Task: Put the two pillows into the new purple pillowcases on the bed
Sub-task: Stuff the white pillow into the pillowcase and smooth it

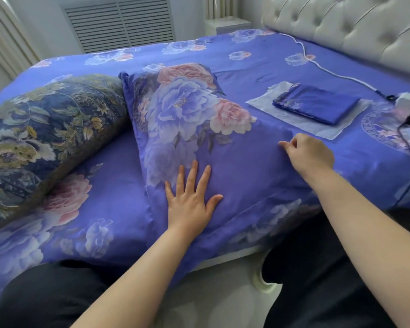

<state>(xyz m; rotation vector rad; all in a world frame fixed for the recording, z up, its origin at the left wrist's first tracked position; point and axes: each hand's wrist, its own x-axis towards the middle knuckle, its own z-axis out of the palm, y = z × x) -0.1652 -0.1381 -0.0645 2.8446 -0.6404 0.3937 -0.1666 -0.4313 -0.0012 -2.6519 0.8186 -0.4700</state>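
Pillow (199, 129) in purple case lies mid-bed before me | my left hand (189, 200) pressed flat on it, fingers spread | my right hand (308, 155) pinching its right edge | folded pillowcase (315, 105) beyond.

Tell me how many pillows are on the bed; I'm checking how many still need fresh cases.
2. A pillow in a purple floral pillowcase lies mid-bed under both hands; a pillow in a dark blue-and-gold floral cover leans to its left. Nothing suggests more are hidden.
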